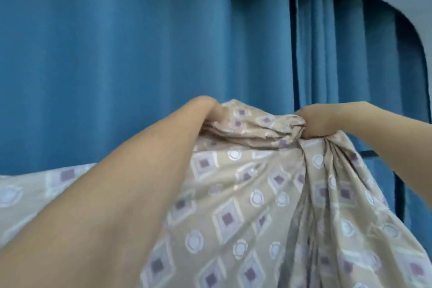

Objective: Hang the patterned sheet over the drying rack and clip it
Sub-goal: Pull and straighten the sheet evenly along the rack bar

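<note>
A: Where is the patterned sheet point(233, 206) relative to your hands?

B: You hold it up in front of the blue curtain point(117, 54). Your left hand point(211, 110) grips the bunched top edge at one end, and your right hand point(315, 121) grips it at the other end. The gathered fold runs between both hands, and the rest of the cloth falls down below them, towards you.

A: How do the hands look?

B: Both are curled tight into the fabric. The fingers of your left hand are buried in the folds, so I cannot count them.

A: And the sheet itself?

B: It is beige, with white-framed diamonds that have purple squares inside, and pale round flowers. Deep creases fan out under your right hand.

A: What is hard to see?

B: Your left forearm covers part of the sheet. Past your right wrist a dark bar point(369, 154) shows; I cannot tell what it is.
</note>
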A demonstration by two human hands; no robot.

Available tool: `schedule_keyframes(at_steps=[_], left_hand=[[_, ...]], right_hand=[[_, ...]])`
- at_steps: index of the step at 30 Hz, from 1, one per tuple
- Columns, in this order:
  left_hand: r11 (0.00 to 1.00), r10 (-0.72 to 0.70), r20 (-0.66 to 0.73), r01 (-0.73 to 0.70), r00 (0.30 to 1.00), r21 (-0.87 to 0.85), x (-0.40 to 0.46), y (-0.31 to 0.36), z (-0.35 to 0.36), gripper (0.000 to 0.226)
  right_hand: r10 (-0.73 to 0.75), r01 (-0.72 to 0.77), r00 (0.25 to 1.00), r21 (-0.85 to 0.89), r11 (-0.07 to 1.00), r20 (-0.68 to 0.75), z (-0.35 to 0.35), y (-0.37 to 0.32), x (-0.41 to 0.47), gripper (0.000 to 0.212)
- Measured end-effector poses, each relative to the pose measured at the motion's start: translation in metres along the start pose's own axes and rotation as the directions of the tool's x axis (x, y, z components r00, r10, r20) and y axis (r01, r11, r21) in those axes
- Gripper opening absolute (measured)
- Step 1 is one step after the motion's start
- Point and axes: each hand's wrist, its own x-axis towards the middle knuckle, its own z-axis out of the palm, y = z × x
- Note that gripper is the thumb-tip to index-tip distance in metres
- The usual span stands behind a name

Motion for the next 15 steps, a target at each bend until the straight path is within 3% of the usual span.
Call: schedule_keyframes(at_steps=[2,4,6,9,10,12,15], left_hand=[[0.993,0.087,0.243,-0.065,0.966,-0.097,-0.010,0.030,0.008,0.066],[0.957,0.265,0.304,-0.213,0.915,-0.196,-0.024,0.064,0.024,0.074],[0.931,0.365,0.318,-0.349,0.875,-0.109,-0.034,0.087,0.048,0.072],[0.825,0.440,0.197,-0.481,0.876,0.297,-0.034,0.120,0.103,0.058],[0.791,0.483,0.137,-0.498,0.865,0.355,-0.032,0.130,0.121,0.047],[0.791,0.520,0.056,-0.505,0.852,0.347,-0.029,0.143,0.142,0.027],[0.801,0.511,0.050,-0.497,0.858,0.334,-0.027,0.151,0.146,0.029]], right_hand=[[0.075,-0.075,0.997,-0.010,0.997,-0.026,0.007,0.042,0.004,0.014],[0.188,-0.180,0.977,0.081,0.980,-0.102,0.021,0.079,0.004,0.011],[0.293,-0.270,0.948,0.177,0.947,-0.123,0.048,0.096,0.009,0.018],[0.365,-0.350,0.931,0.234,0.907,-0.023,0.092,0.111,0.011,0.021],[0.359,-0.349,0.933,0.241,0.906,0.003,0.096,0.114,0.012,0.019],[0.340,-0.332,0.940,0.263,0.906,0.015,0.087,0.124,0.015,0.015],[0.331,-0.317,0.942,0.181,0.931,-0.052,0.067,0.157,0.017,0.021]])
